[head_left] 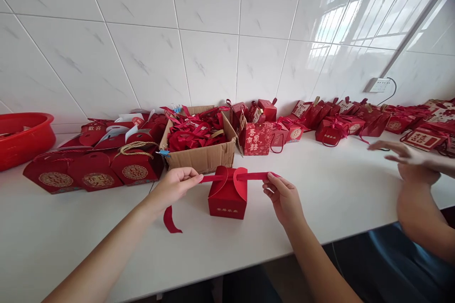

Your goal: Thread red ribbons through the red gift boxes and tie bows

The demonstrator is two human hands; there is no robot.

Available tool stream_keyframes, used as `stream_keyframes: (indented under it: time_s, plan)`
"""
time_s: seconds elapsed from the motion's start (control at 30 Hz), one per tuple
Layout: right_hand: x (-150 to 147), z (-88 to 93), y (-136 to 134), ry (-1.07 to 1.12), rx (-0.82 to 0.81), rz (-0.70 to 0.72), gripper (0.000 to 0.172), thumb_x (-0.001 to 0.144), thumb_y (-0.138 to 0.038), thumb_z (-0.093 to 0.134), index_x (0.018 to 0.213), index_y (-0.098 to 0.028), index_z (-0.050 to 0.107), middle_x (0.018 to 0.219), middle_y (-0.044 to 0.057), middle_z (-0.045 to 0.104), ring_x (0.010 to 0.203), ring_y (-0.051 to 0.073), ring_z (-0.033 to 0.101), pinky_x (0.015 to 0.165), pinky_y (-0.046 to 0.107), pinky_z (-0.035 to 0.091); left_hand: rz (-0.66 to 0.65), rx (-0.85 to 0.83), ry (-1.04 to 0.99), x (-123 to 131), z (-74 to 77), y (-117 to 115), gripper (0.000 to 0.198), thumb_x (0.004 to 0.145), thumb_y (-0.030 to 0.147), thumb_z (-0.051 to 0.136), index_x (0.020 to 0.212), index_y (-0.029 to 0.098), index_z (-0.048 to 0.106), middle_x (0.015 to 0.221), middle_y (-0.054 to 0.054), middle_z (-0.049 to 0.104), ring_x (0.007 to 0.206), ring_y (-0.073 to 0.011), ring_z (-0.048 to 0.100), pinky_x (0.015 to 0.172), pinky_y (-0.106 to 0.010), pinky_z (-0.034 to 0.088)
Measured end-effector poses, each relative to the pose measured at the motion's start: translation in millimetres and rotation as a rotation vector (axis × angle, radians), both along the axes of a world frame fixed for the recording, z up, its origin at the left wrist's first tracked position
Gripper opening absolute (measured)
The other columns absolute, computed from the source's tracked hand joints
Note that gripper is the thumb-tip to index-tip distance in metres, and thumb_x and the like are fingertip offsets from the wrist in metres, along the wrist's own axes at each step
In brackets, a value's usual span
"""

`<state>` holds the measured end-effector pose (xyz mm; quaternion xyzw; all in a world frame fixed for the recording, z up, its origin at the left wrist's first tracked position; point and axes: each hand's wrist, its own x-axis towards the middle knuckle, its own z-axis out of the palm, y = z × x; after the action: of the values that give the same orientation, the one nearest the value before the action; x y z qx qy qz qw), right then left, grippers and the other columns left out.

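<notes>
One red ribbon (253, 176), passed thru top of sm. red box (227, 202) on white tbl (199, 255), is pinched by L hand (180, 182) & R hand (285, 197), either side.

a glossy, grey-veined tile wall (209, 4) rises behind the far edge of the white bench (199, 251), a barred window reflection (341, 23) bright above that edge's right stretch.

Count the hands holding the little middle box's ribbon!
2: the left hand pinches the ribbon left of the red box, the right hand right of it.
</notes>
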<state>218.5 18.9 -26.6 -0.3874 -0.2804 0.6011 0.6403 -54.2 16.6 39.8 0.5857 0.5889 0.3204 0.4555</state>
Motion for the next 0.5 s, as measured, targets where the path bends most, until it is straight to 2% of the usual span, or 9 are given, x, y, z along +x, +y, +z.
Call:
stream_keyframes:
  time_s: [0.23,0.5]
  plan:
    - [-1.7,-11.0,-7.9,0.010,-0.033,-0.064,0.020,0.061,-0.030,0.082,0.059,-0.016,0.069,0.062,0.000,0.060,0.061,0.008,0.053,0.056,0.019,0.044,0.022,0.022,0.049,-3.3,-8.3,4.6,0.041,0.069,0.057,0.066,0.069,0.018,0.056,0.054,0.007,0.030,0.049,-0.0082,0.021,0.046,-0.023,0.014]
    - [-5.2,-21.9,-9.5,0.032,-0.098,-0.053,0.021,0.059,-0.026,0.083,0.057,-0.016,0.064,0.056,-0.001,0.056,0.056,0.008,0.047,0.053,0.020,0.041,0.013,0.022,0.067,3.5,-26.0,5.8,0.044,0.068,0.061,0.062,0.067,0.017,0.055,0.056,0.006,0.036,0.050,-0.0092,0.024,0.045,-0.021,0.016]
